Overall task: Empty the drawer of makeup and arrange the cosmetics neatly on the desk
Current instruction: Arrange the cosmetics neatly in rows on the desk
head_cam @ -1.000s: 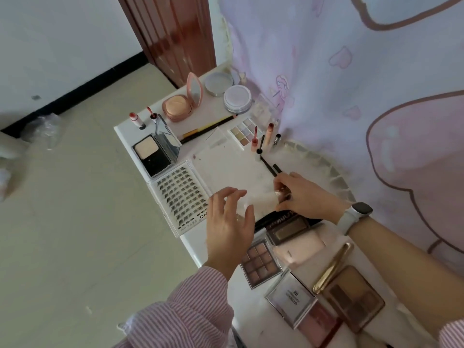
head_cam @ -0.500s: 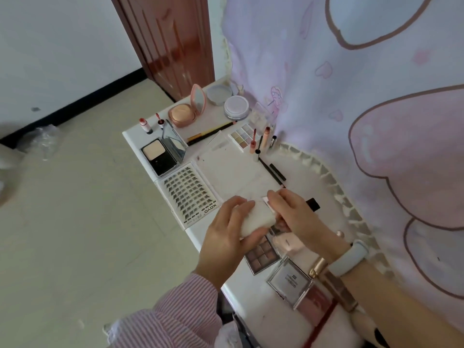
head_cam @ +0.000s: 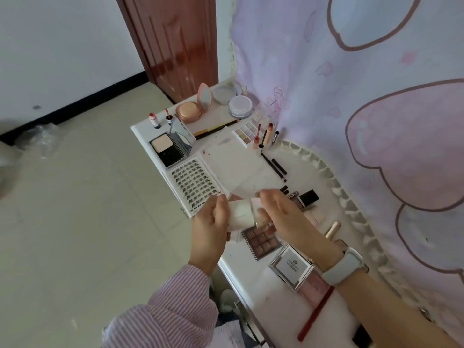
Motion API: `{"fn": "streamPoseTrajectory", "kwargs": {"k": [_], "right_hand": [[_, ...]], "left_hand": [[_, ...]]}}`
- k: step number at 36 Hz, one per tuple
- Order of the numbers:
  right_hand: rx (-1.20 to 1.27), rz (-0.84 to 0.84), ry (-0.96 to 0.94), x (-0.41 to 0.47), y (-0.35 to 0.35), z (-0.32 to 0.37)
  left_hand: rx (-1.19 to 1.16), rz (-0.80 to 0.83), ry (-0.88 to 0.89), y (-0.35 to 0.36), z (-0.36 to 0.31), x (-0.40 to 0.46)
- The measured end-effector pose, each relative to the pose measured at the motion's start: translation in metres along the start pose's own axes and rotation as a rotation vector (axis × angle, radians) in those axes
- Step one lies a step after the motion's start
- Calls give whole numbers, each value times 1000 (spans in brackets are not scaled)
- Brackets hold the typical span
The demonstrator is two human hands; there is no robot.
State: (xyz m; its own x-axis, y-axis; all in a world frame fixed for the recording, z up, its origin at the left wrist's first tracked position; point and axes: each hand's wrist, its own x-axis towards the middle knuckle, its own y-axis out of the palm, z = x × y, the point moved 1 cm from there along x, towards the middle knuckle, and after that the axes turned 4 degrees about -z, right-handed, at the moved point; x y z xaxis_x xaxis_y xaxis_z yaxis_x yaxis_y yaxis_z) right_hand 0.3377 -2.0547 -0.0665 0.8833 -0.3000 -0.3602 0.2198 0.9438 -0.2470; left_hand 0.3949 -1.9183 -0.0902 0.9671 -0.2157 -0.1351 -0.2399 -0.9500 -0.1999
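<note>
We see a white desk [head_cam: 241,280] crowded with makeup, viewed from above. Little writing is legible: the clear-lidded compact [head_cam: 291,268] near the right wrist has a printed white label, too small to read, and the lash tray [head_cam: 194,187] has lettering along its edge that we cannot make out.

Both hands meet over the middle of the desk. The left hand [head_cam: 211,229] and right hand [head_cam: 281,217] each pinch one end of a small white pad [head_cam: 239,213], fingers curled, holding it above the brown eyeshadow palette [head_cam: 262,241]. A second ago the hands were apart and lower on the desk, the left one spread; half a second ago they had closed on the pad, and now it is lifted a little higher.

We count two eyeshadow palettes in plain view, the brown one and a pale one [head_cam: 246,133] at the back, two lipsticks [head_cam: 153,120] standing at the far left corner, one open black powder compact [head_cam: 167,149] and one open round pink compact [head_cam: 192,109].
</note>
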Motion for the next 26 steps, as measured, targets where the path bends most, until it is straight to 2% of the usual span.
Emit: {"fn": "streamPoseTrajectory", "kwargs": {"k": [3, 6, 9, 13, 15, 20, 22, 24, 26], "right_hand": [[-169, -46, -110, 0, 2, 0], [-92, 22, -182, -3, -4, -6], [118, 21, -72, -7, -6, 0], [37, 13, 67, -4, -3, 2], [72, 41, 107, -3, -2, 2], [100, 59, 14, -4, -15, -1], [113, 73, -24, -4, -18, -1], [235, 44, -27, -2, -22, -1], [544, 8, 83, 0, -24, -4]], "left_hand": [[34, 20, 9, 0, -1, -2], [-29, -6, -66, -1, -3, -1], [-32, -10, -49, -1, -5, -1], [-10, -6, 1, 0, -6, -1], [11, 3, 10, 0, -6, -1], [15, 83, -156, -6, -2, 5], [18, 57, -211, -6, 1, 8], [-13, 10, -279, -6, 3, 12], [-119, 6, -403, -3, 3, 15]]}}
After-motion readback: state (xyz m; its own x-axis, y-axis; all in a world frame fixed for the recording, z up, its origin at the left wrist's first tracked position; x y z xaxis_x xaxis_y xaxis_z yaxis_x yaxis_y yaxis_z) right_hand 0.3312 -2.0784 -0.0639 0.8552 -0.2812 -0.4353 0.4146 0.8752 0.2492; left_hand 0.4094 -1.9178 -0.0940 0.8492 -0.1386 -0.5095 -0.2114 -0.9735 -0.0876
